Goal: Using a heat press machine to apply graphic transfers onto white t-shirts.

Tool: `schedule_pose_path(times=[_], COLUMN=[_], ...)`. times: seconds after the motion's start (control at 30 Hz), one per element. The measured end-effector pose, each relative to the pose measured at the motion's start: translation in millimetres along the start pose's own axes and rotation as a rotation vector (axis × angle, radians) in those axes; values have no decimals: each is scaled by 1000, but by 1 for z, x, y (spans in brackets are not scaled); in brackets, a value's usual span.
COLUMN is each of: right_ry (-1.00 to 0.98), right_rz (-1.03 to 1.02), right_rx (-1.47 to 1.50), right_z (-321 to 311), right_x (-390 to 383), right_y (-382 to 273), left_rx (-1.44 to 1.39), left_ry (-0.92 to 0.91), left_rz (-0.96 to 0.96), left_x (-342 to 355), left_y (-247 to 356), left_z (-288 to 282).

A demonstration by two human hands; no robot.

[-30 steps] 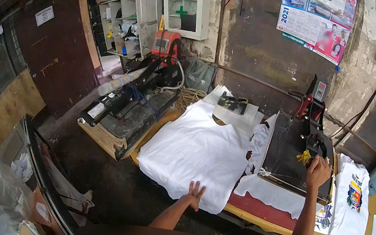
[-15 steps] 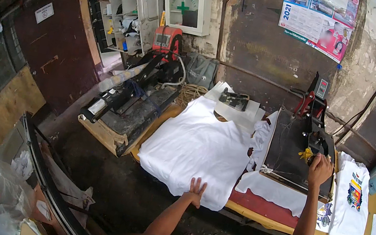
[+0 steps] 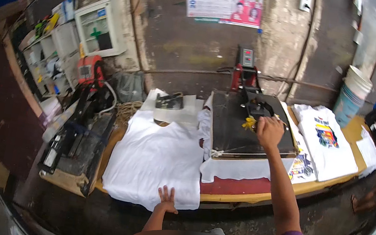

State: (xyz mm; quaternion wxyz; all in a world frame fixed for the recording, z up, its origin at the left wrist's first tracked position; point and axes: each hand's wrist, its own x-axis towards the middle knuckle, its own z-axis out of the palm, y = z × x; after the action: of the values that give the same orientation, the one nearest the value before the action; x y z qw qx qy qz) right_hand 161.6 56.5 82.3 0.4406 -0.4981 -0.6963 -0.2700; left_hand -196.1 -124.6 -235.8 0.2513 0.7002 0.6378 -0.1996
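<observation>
The shirt [image 3: 155, 162] lies flat on the surface [image 3: 234, 197], left of the press [image 3: 226, 129], its long axis running from the near side back toward the wall [image 3: 201, 44], neck at the far end. The left hand [image 3: 166, 201] rests on its near edge, grip released. The right hand [image 3: 271, 132] has its grip clenched around the press's handle [image 3: 255, 110], which points nearward.

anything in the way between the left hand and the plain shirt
Nothing visible: the left hand lies directly on the plain shirt, near its front edge. The right hand is off to the right, at the press.
</observation>
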Motion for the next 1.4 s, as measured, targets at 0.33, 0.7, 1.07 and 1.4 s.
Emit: schedule_pose_path(times=[0.33, 0.7, 1.07, 1.4], right_ry=[-18, 9, -4, -20], right_rz=[20, 25, 20, 39], right_rx=[-9, 7, -3, -6], right_z=[-4, -1, 2, -1], right_x=[-1, -3, -2, -5], right_y=[3, 2, 3, 4], left_rx=[-27, 17, -35, -61], left_ry=[-27, -27, -11, 21], left_rz=[-26, -12, -7, 16], left_x=[2, -5, -2, -2], left_y=[-1, 0, -1, -4], left_z=[1, -2, 0, 4])
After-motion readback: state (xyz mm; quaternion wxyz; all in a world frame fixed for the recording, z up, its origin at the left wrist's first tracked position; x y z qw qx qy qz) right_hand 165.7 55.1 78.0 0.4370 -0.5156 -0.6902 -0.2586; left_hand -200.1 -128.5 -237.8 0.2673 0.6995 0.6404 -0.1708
